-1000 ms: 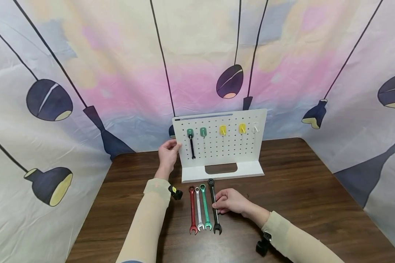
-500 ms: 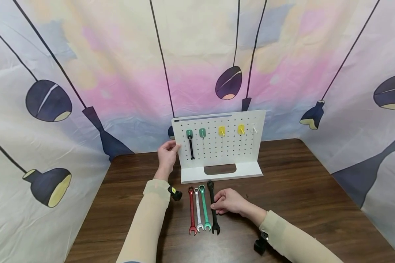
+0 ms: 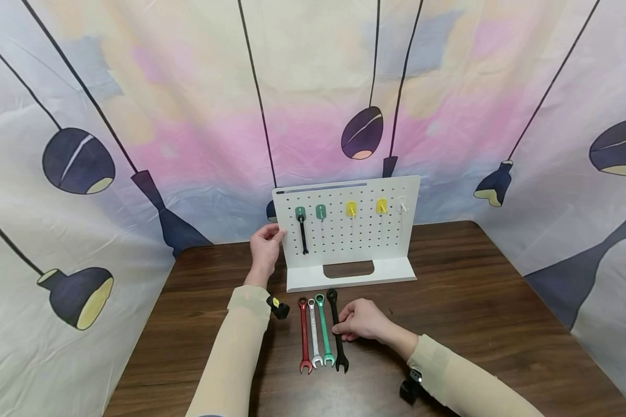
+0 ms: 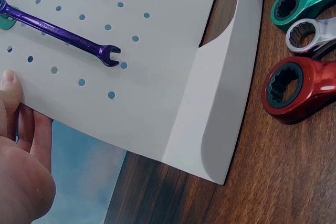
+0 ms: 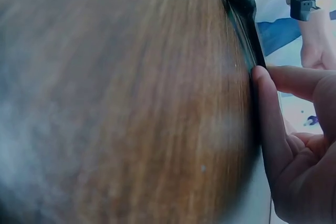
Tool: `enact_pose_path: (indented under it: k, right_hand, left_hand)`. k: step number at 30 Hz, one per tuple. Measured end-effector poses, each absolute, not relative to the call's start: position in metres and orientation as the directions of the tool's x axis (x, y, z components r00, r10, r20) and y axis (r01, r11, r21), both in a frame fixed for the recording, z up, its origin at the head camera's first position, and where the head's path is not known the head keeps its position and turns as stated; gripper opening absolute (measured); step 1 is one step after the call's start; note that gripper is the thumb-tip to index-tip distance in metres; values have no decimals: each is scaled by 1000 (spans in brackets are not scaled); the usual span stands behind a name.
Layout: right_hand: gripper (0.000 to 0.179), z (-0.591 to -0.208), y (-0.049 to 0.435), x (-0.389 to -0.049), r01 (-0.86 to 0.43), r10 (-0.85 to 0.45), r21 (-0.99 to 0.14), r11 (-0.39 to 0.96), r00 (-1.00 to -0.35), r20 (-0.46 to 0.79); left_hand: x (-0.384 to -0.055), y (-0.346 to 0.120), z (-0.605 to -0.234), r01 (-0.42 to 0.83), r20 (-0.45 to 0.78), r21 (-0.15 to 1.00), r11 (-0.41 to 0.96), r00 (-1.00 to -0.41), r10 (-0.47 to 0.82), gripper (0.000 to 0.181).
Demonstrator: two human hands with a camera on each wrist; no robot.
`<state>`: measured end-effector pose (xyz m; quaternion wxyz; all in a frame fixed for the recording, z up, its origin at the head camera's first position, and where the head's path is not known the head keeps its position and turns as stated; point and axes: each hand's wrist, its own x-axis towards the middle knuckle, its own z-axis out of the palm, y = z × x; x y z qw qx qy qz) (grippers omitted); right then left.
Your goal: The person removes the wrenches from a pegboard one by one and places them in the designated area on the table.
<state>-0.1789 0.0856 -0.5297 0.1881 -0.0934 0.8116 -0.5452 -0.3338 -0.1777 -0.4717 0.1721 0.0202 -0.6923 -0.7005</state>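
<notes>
My left hand (image 3: 265, 250) holds the left edge of a white pegboard stand (image 3: 367, 234), with the thumb on the front and the fingers behind. From the pegboard's leftmost hook hangs a small purple wrench (image 4: 63, 31), which looks almost black in the head view. On the table in front lie a red wrench (image 3: 305, 339), a silver wrench (image 3: 315, 336) and a green wrench (image 3: 324, 336), side by side with their open ends toward me. My right hand (image 3: 364, 320) pinches the shaft of a larger black wrench (image 3: 339, 350), just right of the green one and nearly parallel to it.
Along the pegboard run a bare green hook (image 3: 320, 212), two yellow hooks (image 3: 351, 209) and a clear hook (image 3: 402, 204). The brown wooden table (image 3: 480, 307) extends to both sides. Behind it hangs a cloth backdrop (image 3: 198, 116) printed with lamps.
My right hand has shifted slightly left, and the black wrench's ring end has come a little toward me and left, closer to the green wrench. My left hand stays on the pegboard.
</notes>
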Motion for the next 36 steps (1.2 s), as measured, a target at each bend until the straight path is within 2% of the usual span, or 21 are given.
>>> enact_pose_path:
  k: [13,16,24,36]
  right_hand:
    - [20,-526,81,-174,3,-322,-871,492,-929,-185]
    - [19,-524,82,-174,17,-332,-883,470,-923,-194]
    - [18,-527,85,-176,152,-312,-917,369,-909,-276]
    - [19,-529,89,-177,160,-332,-927,340,-902,-277]
  left_hand:
    - [-336,-178,-475,212,204,977,0,-941,-271,13]
    - [-336,-178,-475,213,204,977,-3,-940,-273,12]
    - [-336,-178,-473,217,206,976,-10,-938,-278,12]
    - [-335,-178,-473,214,207,977,3,-940,-273,13]
